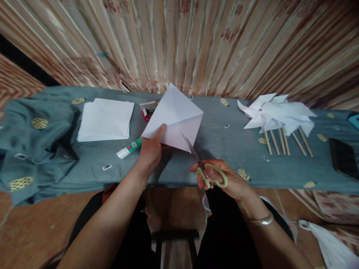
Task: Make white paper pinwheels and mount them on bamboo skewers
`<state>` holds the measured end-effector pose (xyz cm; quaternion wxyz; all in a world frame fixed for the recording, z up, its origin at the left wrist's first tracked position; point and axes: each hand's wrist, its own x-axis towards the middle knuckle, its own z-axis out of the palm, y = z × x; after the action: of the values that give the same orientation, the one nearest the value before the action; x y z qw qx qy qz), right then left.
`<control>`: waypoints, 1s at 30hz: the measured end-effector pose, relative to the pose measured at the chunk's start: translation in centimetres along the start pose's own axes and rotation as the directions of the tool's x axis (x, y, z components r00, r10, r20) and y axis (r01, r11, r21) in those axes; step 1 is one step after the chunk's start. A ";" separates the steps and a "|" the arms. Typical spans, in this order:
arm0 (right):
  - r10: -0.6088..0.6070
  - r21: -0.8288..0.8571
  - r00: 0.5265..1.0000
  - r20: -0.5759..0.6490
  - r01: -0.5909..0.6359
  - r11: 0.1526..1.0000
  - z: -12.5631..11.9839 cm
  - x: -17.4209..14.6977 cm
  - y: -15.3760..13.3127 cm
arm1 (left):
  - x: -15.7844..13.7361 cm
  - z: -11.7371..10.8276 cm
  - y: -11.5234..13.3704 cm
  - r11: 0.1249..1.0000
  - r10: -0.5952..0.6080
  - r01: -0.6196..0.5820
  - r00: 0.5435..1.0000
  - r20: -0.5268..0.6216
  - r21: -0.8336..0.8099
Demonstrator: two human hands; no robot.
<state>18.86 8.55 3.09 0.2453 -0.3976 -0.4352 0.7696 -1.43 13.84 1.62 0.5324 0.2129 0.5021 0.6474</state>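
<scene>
My left hand (153, 148) pinches the near left edge of a white square sheet of paper (179, 108), thumb on top and fingers underneath. Fold creases cross the sheet, which is held above the cloth with a corner pointing away. In my right hand (217, 173) is a pair of scissors (211, 175) with pale green handles, my fingers through the loops. Their blades lie at the sheet's near right corner, tips pointing up and left over the paper. Whether the blades are cutting into it I cannot tell. A green and white glue stick (129, 148) lies beside my left hand.
A stack of white paper (105, 120) lies left. Behind the held sheet is a small red and white box (148, 110) with dark metal bits. Several paper pinwheels (280, 112) on sticks lie right, near a black phone (343, 157). A patterned curtain (179, 45) hangs behind the grey-blue cloth.
</scene>
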 end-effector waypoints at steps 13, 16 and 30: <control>-0.051 0.029 0.999 -0.010 0.051 0.998 -0.8 -0.3 -1.0 | 0.0 -0.4 0.1 0.993 0.072 -0.077 0.996 0.056 0.090; -0.010 0.003 1.000 -0.023 0.010 1.000 -0.6 0.3 -0.4 | 0.0 -0.5 0.3 0.996 0.050 -0.055 0.997 0.066 0.073; 0.028 0.016 0.999 -0.047 -0.027 1.000 -0.3 0.9 -0.1 | -1.0 -0.2 0.2 0.973 -0.214 0.222 0.969 0.121 -0.057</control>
<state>18.60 9.41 2.70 0.2481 -0.4196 -0.4177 0.7667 -1.36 12.86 1.99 0.6351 0.1741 0.4682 0.5892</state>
